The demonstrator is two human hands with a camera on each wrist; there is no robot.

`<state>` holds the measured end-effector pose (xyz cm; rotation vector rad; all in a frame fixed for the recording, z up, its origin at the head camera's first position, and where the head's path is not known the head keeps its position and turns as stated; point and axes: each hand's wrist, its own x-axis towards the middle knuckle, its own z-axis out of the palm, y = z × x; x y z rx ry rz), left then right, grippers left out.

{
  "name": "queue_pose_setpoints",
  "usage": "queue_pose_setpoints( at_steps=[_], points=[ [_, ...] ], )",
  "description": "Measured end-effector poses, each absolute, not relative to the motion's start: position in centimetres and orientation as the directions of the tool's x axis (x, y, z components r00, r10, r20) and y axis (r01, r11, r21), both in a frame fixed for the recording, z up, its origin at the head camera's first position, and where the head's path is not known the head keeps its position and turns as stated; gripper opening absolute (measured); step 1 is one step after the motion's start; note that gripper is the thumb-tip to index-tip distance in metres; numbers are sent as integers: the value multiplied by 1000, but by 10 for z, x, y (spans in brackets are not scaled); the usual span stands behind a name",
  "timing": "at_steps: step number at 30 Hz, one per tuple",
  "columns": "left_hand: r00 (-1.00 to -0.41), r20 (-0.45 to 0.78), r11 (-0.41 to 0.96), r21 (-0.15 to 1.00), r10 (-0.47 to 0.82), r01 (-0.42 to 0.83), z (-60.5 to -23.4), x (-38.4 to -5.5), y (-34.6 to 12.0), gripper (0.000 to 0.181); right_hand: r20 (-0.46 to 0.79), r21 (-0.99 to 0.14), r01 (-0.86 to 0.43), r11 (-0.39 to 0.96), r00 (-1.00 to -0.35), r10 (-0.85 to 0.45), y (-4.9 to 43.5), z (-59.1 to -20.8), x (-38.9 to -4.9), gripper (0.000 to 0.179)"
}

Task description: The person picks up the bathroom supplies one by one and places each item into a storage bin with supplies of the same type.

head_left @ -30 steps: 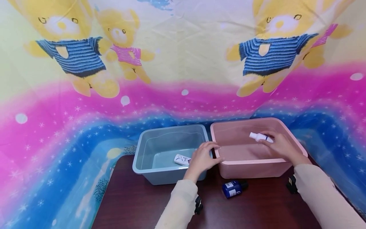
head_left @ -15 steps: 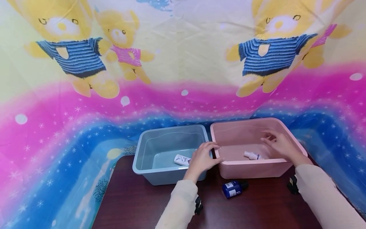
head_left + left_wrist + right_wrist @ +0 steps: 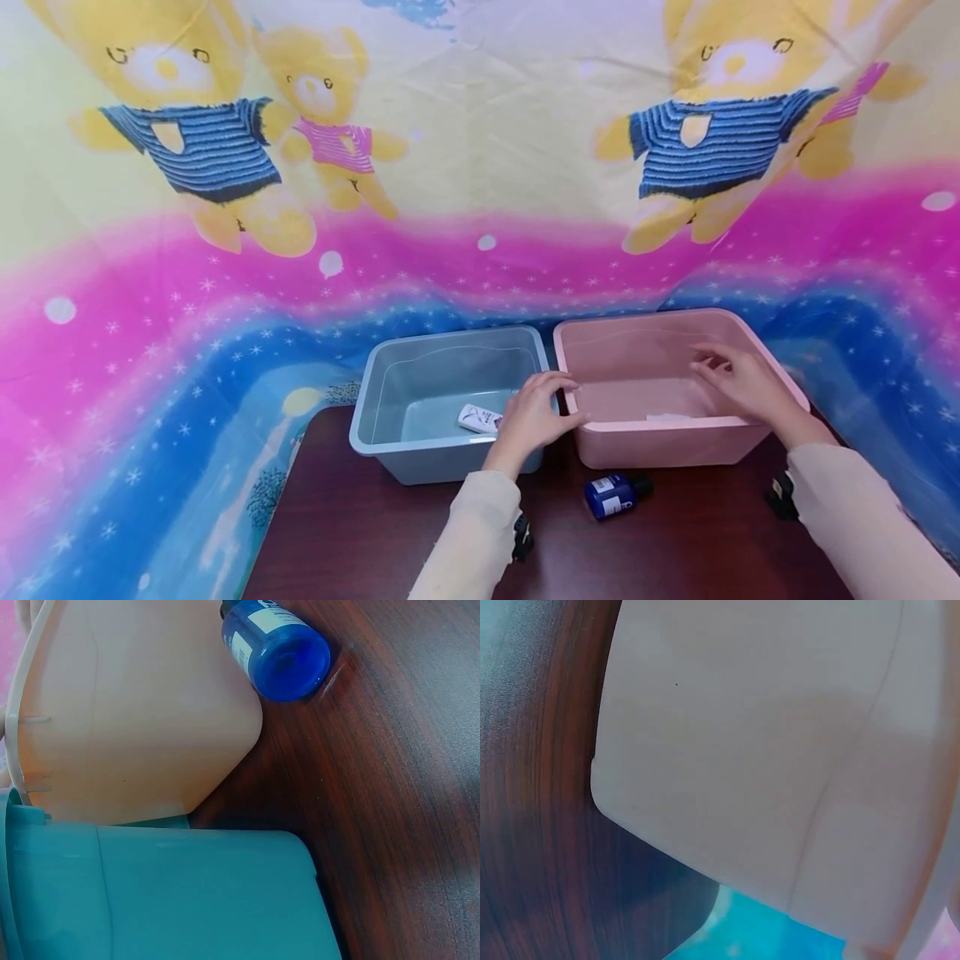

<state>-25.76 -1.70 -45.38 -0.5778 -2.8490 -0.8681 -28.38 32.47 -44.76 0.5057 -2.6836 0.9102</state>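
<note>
My left hand (image 3: pixel 532 417) holds the left front corner of the pink bin (image 3: pixel 667 437), thumb and fingers curved at its rim. Over the inside of that bin, my right hand (image 3: pixel 735 379) hovers with loosely bent fingers and nothing between them. Just behind the front wall lies a small white bottle (image 3: pixel 667 417), mostly hidden by the rim. On the table in front of the bin, a dark blue bottle (image 3: pixel 609 497) with white labels and a black cap lies on its side; the left wrist view shows the blue bottle (image 3: pixel 281 656) base-on.
A grey-blue bin (image 3: pixel 420 458) stands at the left, close beside the pink one. Inside it lies a white printed bottle (image 3: pixel 478 418), partly behind my left hand. Both bins stand on a dark wooden table (image 3: pixel 330 517), against a bear-printed cloth (image 3: pixel 480 183).
My right hand let go of the white bottle, which dropped into the pink bin and then settled lower behind its front wall. The left hand stays at the rim.
</note>
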Motion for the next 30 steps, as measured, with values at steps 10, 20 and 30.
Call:
queue_pose_setpoints(
  at_steps=[10, 20, 30],
  points=[
    [-917, 221, 756, 520, 331, 398, -454, -259, -17, 51, 393, -482, -425, 767, -886, -244, 319, -439, -274, 34],
    [-913, 234, 753, 515, 335, 409, -455, -260, -17, 52, 450, -437, -467, 769, -853, -262, 312, -432, -256, 35],
    [-908, 241, 763, 493, 342, 418, -456, -260, -16, 54, 474, -481, -484, 731, -845, -247, 302, -431, -232, 35]
  ],
)
